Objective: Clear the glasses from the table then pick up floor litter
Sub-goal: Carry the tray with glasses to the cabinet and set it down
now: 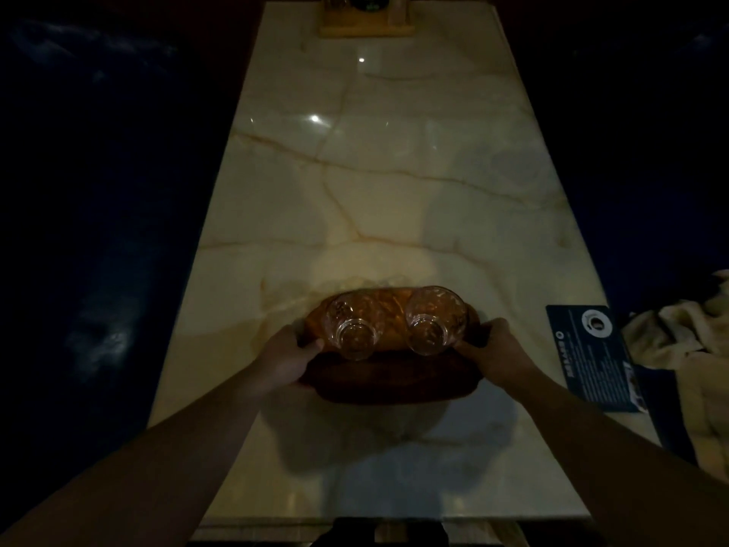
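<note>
A single head-worn wide-angle view — the marble table (394, 171) is seen from its near end, looking forward and steeply down, both forearms stretched in from the bottom corners — close, in dim light

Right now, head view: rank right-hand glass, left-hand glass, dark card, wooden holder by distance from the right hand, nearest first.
From the right hand, which grips the tray:
1. Right-hand glass, on the tray right beside the hand.
2. Dark card, at the table's right edge.
3. Left-hand glass, on the tray's far side by the left hand.
4. Wooden holder, at the table's far end.
</note>
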